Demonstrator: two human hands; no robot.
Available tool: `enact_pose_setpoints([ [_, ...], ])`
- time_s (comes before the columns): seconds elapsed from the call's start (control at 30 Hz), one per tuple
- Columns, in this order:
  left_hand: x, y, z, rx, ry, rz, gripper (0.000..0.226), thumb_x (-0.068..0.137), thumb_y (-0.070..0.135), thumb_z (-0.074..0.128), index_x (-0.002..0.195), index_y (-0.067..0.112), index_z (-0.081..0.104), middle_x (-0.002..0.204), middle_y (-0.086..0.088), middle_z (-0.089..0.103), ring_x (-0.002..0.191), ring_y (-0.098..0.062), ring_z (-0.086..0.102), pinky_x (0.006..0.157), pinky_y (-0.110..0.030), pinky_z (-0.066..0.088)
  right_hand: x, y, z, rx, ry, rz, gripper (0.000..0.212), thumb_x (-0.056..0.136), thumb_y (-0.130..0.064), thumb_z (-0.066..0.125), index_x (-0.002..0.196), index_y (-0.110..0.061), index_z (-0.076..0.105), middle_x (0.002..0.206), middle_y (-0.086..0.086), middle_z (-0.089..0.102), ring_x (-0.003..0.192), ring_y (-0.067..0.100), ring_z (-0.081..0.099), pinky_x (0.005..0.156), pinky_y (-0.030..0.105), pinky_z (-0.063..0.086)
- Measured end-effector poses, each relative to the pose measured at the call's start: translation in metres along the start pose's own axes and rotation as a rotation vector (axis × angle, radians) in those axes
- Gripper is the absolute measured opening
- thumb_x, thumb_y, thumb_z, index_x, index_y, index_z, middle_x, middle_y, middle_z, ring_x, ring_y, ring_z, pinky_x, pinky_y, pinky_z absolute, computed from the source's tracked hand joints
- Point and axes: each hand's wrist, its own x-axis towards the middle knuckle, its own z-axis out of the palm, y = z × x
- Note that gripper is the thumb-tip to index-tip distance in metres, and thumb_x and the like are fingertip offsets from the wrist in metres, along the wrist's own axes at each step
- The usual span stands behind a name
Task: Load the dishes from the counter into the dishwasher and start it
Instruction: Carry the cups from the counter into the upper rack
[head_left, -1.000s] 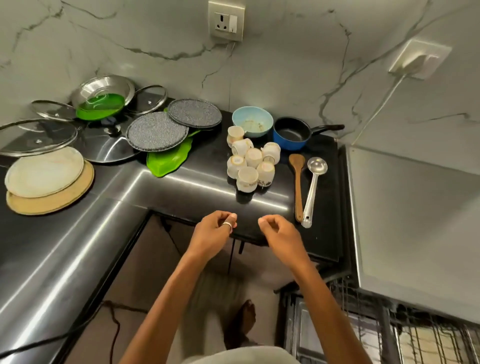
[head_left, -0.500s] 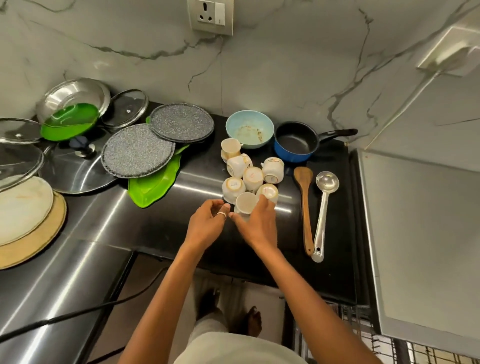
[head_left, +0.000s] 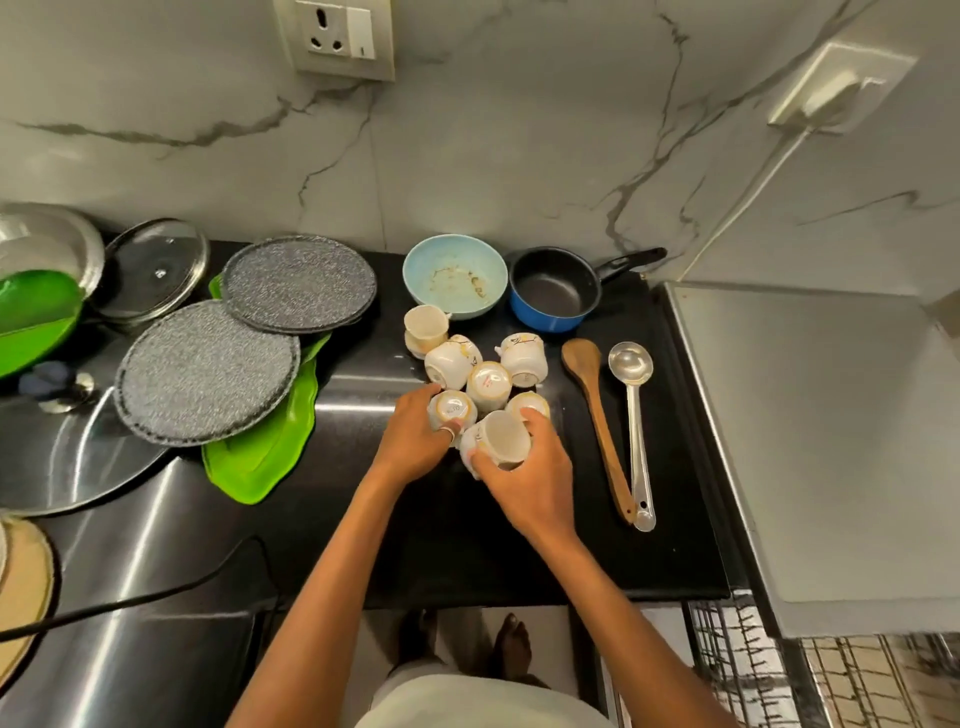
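Person stands at the black counter, both arms out over a huddle of small white cups. The right hand has the tilted cup at the near edge of the group: fingers curled over its far side, thumb on the near-left, mouth facing up. Can't tell if it's clear of the counter or resting on it. The left hand is just beside it, fingers & thumb curled round the base-up cup, a ring on one finger. The two hands nearly touch.

The rest of the cups sit behind, packed close: several base-up, one on its side, one upright at the back-left nr the pale blue bowl, which has food smears inside. Blue saucepan w/ black inside is right of the bowl, handle pointing right. Wooden spatula & steel ladle lie side by side right of the cups, handles toward the counter's front edge, ends close together.

Left side: two grey speckled plates, overlapping, on a green leaf-shaped tray, w/ a glass lid behind. The wire dishwasher rack shows bottom-right, below counter level.
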Motion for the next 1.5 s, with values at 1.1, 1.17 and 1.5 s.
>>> enact_pose_setpoints([
  [1.1, -0.19, 0.121, 0.166, -0.807, -0.685, -0.144, 0.059, 0.076, 0.032, 0.086, 0.127, 0.026, 0.056, 0.117, 0.0, 0.071, 0.105, -0.021, 0.072, 0.078, -0.033, 0.058, -0.155, 0.122, -0.254, 1.411, 0.447, 0.557, 0.045, 0.081, -0.022, 0.068, 0.124, -0.011, 0.061, 0.118, 0.023, 0.063, 0.102, 0.035, 0.061, 0.072, 0.035, 0.056],
  [1.17, -0.212, 0.127, 0.212, -0.712, -0.715, -0.117, 0.054, 0.078, 0.02, 0.084, 0.125, 0.026, 0.057, 0.115, -0.002, 0.069, 0.104, -0.02, 0.072, 0.076, -0.032, 0.059, -0.179, 0.157, -0.288, 1.325, 0.453, 0.578, 0.041, 0.084, -0.019, 0.065, 0.123, -0.009, 0.058, 0.117, 0.02, 0.062, 0.099, 0.032, 0.061, 0.069, 0.034, 0.055],
  [1.5, -0.288, 0.113, 0.47, -0.165, -0.607, -0.015, 0.056, 0.07, 0.022, 0.085, 0.112, 0.036, 0.049, 0.115, 0.002, 0.059, 0.099, -0.015, 0.06, 0.082, -0.039, 0.059, -0.281, 0.368, -0.402, 0.465, 0.395, 0.894, 0.044, 0.093, -0.023, 0.068, 0.129, -0.022, 0.043, 0.122, 0.007, 0.056, 0.107, 0.029, 0.063, 0.083, 0.042, 0.059],
])
